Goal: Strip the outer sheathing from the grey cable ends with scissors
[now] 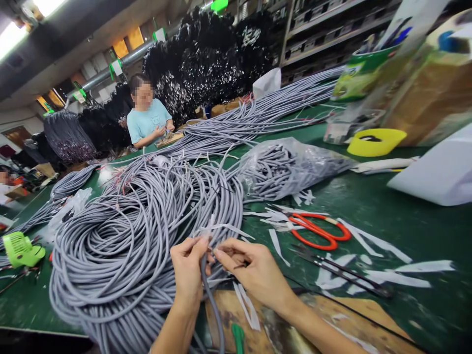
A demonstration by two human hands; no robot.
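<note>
My left hand (190,270) is closed on a grey cable (214,309), gripping it just below its upper end. The rest of that cable hangs down toward the table's front edge. Beside it, my right hand (258,270) pinches at the cable's end; a small dark piece shows between its fingers, too small to name. Behind both hands lies a big coil of grey cables (92,290). Orange-handled scissors (334,242) and a slim dark tool (350,275) rest to the right among white strips (424,266).
A clear plastic bag (313,162) of short grey pieces lies behind the scissors. A yellow tape ring (376,142) and white-handled pliers (387,164) are at right. Under my hands is a worn board (354,314). A green fan (22,249) stands left; a co-worker (149,120) sits across the table.
</note>
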